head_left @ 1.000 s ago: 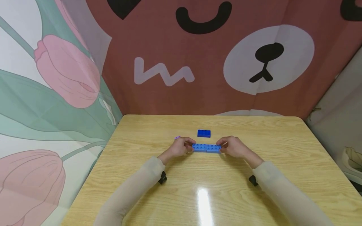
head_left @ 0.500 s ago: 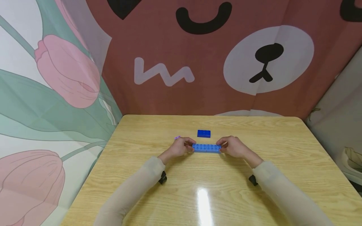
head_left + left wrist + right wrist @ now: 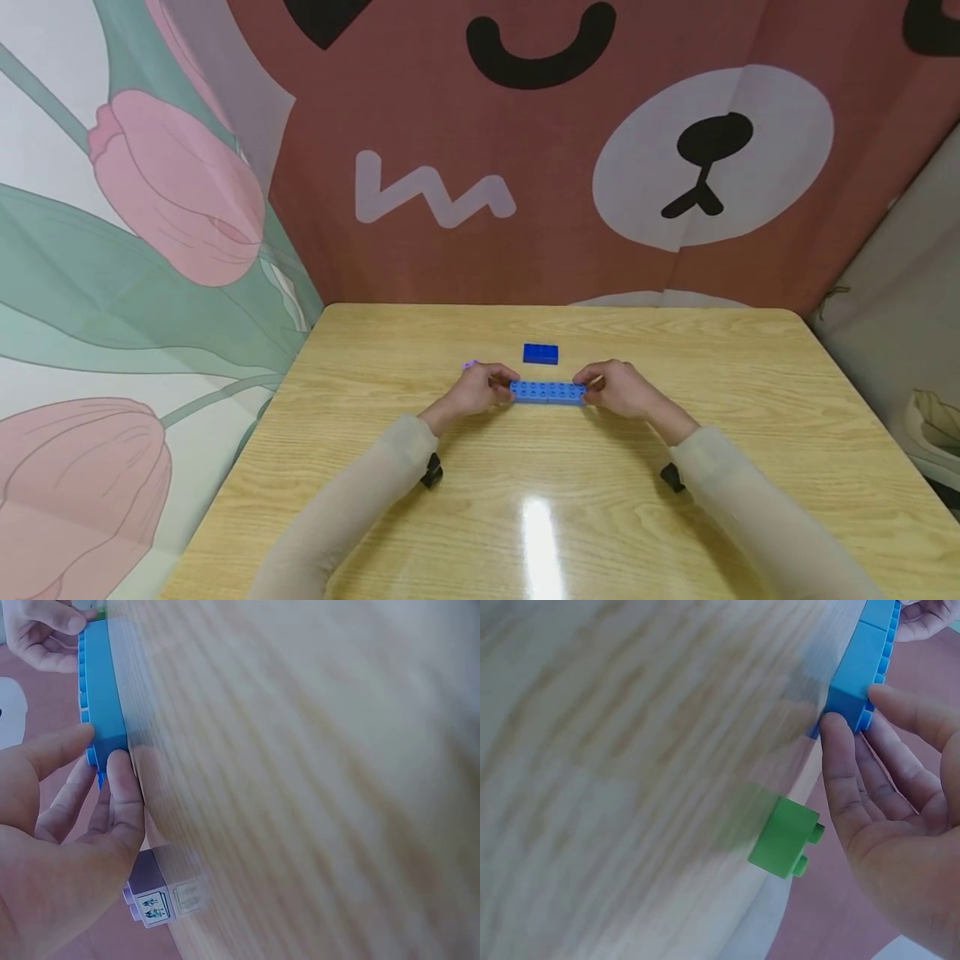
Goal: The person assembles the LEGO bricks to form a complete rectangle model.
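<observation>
The left hand (image 3: pixel 474 391) and right hand (image 3: pixel 621 390) are nearly closed, each pinching an outer end of two light blue bricks (image 3: pixel 547 393) lying end to end on the tabletop (image 3: pixel 390 354).

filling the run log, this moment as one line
left grip: pinches light-blue brick row, left end; right grip: pinches its right end; dark-blue brick: on table, beyond row
</observation>
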Demonstrator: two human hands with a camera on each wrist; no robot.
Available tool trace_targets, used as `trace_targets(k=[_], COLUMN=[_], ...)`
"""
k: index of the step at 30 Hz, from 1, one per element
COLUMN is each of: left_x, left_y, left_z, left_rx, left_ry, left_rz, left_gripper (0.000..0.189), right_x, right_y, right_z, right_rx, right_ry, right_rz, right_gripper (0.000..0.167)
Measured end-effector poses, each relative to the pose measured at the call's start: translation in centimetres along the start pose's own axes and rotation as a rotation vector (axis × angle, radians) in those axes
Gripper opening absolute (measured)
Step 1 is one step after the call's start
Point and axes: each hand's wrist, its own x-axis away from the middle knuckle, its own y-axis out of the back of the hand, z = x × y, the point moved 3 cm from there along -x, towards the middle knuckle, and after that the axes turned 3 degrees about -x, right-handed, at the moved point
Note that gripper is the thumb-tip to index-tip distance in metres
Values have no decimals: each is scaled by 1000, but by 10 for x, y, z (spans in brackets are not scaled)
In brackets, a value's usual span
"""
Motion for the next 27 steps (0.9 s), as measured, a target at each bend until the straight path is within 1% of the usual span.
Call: trace_targets(k=[3,7,11,14,20,27], left_x=[0,-1,-1,-1,-1,-2], left_y=[0,0,0,0,0,0], left_z=[0,0,1,1,2,2], left_rx=[6,-2,-9,-12,4,-1], left_ry=[7,13,14,14,23,-3], left_rz=[4,5,5,5,4,-9], left_gripper=[24,24,24,24,24,24], right_x=[1,-1,-6,-11,-24,-39], right_y=[5,13,18,18,16,14], right_z=[2,7,11,13,14,14], right_rx=[3,15,-12,-28,-10,-5], right_ry=[5,31,45,47,39,43], right_rz=[1,-28,-57,-73,-122,-156], right_gripper=[27,30,31,32,32,29])
